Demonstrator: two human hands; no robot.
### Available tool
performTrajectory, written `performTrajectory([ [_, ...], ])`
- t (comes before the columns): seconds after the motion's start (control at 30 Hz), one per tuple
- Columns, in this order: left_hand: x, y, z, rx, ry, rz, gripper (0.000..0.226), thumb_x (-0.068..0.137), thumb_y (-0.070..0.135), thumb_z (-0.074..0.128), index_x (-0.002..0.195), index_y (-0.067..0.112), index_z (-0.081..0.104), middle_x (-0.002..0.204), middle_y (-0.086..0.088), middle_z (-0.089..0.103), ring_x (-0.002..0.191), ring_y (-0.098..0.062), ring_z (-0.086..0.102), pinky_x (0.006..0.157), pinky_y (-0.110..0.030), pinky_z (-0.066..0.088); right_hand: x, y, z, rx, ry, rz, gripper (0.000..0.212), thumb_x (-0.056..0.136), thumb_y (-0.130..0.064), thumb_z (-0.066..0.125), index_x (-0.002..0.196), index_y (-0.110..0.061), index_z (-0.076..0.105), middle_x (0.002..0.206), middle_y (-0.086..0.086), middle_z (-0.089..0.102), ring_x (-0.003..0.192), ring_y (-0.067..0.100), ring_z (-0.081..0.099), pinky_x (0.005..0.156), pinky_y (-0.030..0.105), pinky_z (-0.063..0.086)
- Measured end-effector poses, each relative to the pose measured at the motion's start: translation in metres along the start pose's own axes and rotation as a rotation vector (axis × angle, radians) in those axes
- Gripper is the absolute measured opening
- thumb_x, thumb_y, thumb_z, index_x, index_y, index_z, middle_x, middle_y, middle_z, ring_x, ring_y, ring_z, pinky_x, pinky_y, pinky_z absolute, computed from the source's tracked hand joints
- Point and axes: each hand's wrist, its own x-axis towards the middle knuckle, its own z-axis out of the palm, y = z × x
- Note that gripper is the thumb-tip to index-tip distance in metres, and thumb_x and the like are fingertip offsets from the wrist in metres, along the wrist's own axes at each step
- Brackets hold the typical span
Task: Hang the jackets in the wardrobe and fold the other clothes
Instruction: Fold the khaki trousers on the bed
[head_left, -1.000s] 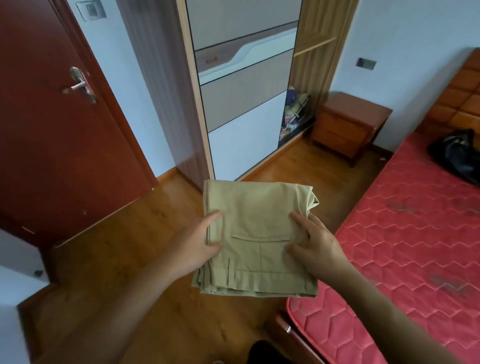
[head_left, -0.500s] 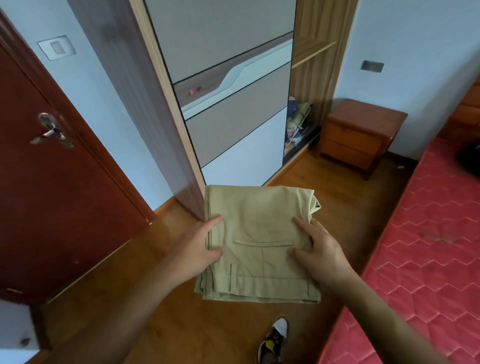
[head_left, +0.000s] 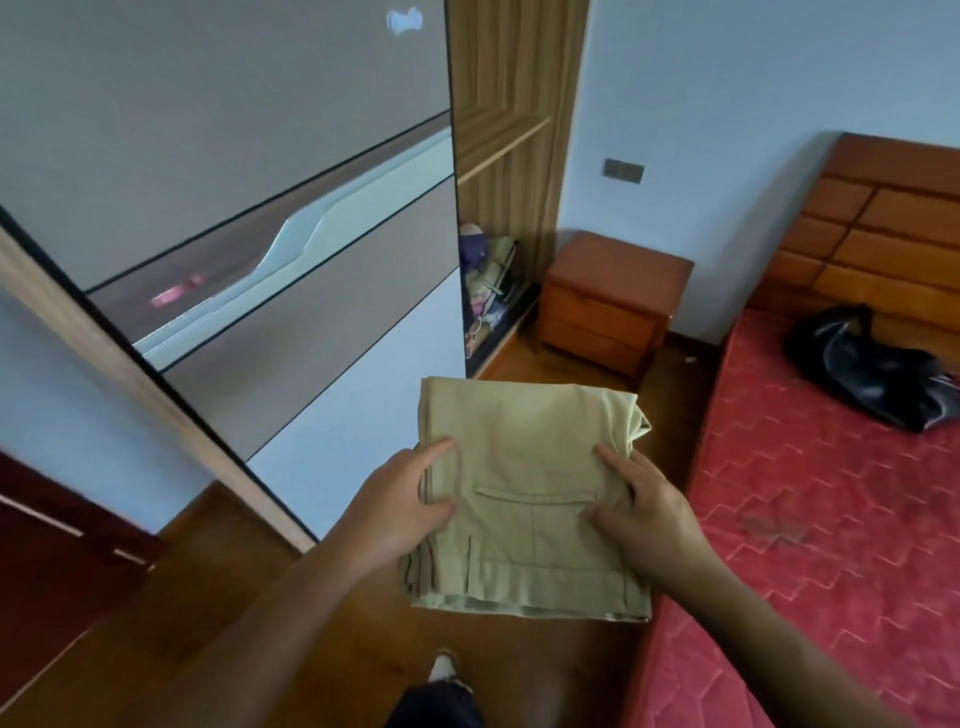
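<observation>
- left hand (head_left: 400, 499): closed on the left edge of the folded khaki trousers (head_left: 530, 499), thumb pressed on top, fingers under the stack and out of sight.
- right hand (head_left: 644, 509): closed on the right side of the same bundle, thumb and fingers spread flat over the top layer near the welt pocket; what lies beneath is hidden.
- trousers: folded into a compact rectangle, held level between both hands, in the air over the wooden floor (head_left: 249, 597). layers at the near left edge fan slightly; the far right corner bulges loose.
- step in hand, as judged: carrying the folded piece to a resting place, likely the open section of the wardrobe (head_left: 498, 218) ahead.
- to do it well: keep the bundle flat, keep pressure even on both sides so the layers do not slide, and tuck the loose far right corner before setting it down. lower it onto a clear patch and draw the hands out sideways without dragging the fold.
- wardrobe: sliding door (head_left: 291, 249) covers the near part; the open bay beyond it shows a shelf and a heap of mixed items low down.
- bedside cabinet (head_left: 608, 301): just beside the wardrobe, well apart from the hands.
- bed (head_left: 831, 519): red mattress on the right, near the right forearm; a black jacket (head_left: 872, 374) lies crumpled on it, not yet hung.
</observation>
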Motion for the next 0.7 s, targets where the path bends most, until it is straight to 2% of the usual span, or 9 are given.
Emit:
performTrajectory([
  [0.1, 0.066, 0.019, 0.005, -0.008, -0.026, 0.040, 0.067, 0.093, 0.033, 0.067, 0.152, 0.043, 0.037, 0.135, 0.015, 0.049, 0.113, -0.003, 0.053, 0.088, -0.017, 0.042, 0.049, 0.013, -0.021, 0.026, 0.049, 0.031, 0.073, 0.086, -0.015, 0.076, 0.152, -0.024, 0.046, 0.152, -0.004, 0.043, 0.139, 0.019, 0.044, 0.109, 0.020, 0.031],
  [0.17, 0.116, 0.031, 0.011, -0.015, -0.044, 0.073, 0.066, 0.093, 0.031, 0.067, 0.151, 0.044, 0.039, 0.133, 0.015, 0.050, 0.108, 0.001, 0.052, 0.082, -0.011, 0.040, 0.086, 0.024, -0.036, 0.045, 0.081, 0.043, 0.074, 0.083, -0.016, 0.078, 0.151, -0.023, 0.048, 0.148, -0.005, 0.048, 0.134, 0.019, 0.050, 0.111, 0.031, 0.041],
  [0.23, 0.169, 0.041, 0.017, -0.021, -0.065, 0.104, 0.065, 0.093, 0.032, 0.068, 0.150, 0.045, 0.038, 0.133, 0.018, 0.047, 0.108, 0.004, 0.050, 0.079, -0.006, 0.038, 0.126, 0.034, -0.053, 0.056, 0.115, 0.058, 0.074, 0.083, -0.018, 0.079, 0.150, -0.024, 0.049, 0.145, -0.007, 0.050, 0.130, 0.017, 0.052, 0.110, 0.035, 0.045],
  [0.3, 0.223, 0.053, 0.022, -0.029, -0.096, 0.139, 0.067, 0.094, 0.035, 0.068, 0.151, 0.046, 0.037, 0.139, 0.020, 0.044, 0.118, 0.004, 0.044, 0.085, -0.009, 0.037, 0.167, 0.041, -0.071, 0.064, 0.147, 0.084, 0.074, 0.083, -0.020, 0.078, 0.150, -0.028, 0.049, 0.147, -0.010, 0.048, 0.130, 0.016, 0.052, 0.109, 0.036, 0.046],
  [0.37, 0.278, 0.066, 0.026, -0.031, -0.133, 0.167, 0.067, 0.094, 0.037, 0.068, 0.151, 0.049, 0.035, 0.145, 0.021, 0.042, 0.125, 0.002, 0.045, 0.092, -0.015, 0.043, 0.209, 0.046, -0.092, 0.078, 0.173, 0.117, 0.073, 0.084, -0.021, 0.075, 0.151, -0.031, 0.047, 0.148, -0.010, 0.048, 0.131, 0.017, 0.051, 0.108, 0.037, 0.047],
  [0.43, 0.330, 0.083, 0.027, -0.045, -0.178, 0.183, 0.068, 0.093, 0.038, 0.069, 0.149, 0.053, 0.034, 0.148, 0.021, 0.042, 0.127, -0.002, 0.051, 0.095, -0.023, 0.052, 0.247, 0.048, -0.114, 0.070, 0.183, 0.136, 0.072, 0.085, -0.019, 0.073, 0.151, -0.031, 0.046, 0.148, -0.010, 0.048, 0.131, 0.016, 0.051, 0.106, 0.033, 0.046],
  [0.57, 0.420, 0.119, 0.027, -0.042, -0.227, 0.212, 0.069, 0.093, 0.038, 0.069, 0.147, 0.057, 0.032, 0.150, 0.023, 0.040, 0.108, 0.000, 0.058, 0.081, -0.026, 0.057, 0.321, 0.058, -0.156, 0.061, 0.213, 0.168, 0.073, 0.085, -0.016, 0.071, 0.152, -0.030, 0.045, 0.149, -0.009, 0.047, 0.129, 0.015, 0.051, 0.105, 0.033, 0.046],
  [0.63, 0.455, 0.134, 0.026, -0.030, -0.237, 0.229, 0.069, 0.093, 0.038, 0.069, 0.148, 0.056, 0.031, 0.154, 0.022, 0.037, 0.109, 0.004, 0.052, 0.082, -0.018, 0.052, 0.354, 0.064, -0.171, 0.069, 0.215, 0.181, 0.073, 0.086, -0.015, 0.070, 0.152, -0.031, 0.045, 0.147, -0.010, 0.047, 0.125, 0.013, 0.051, 0.099, 0.026, 0.046],
  [0.7, 0.490, 0.146, 0.026, -0.021, -0.234, 0.231, 0.069, 0.094, 0.037, 0.068, 0.151, 0.051, 0.032, 0.157, 0.020, 0.036, 0.122, 0.006, 0.045, 0.092, -0.013, 0.041, 0.392, 0.070, -0.184, 0.070, 0.198, 0.174, 0.072, 0.086, -0.012, 0.069, 0.152, -0.029, 0.045, 0.143, -0.014, 0.047, 0.120, 0.007, 0.049, 0.089, 0.014, 0.040],
])
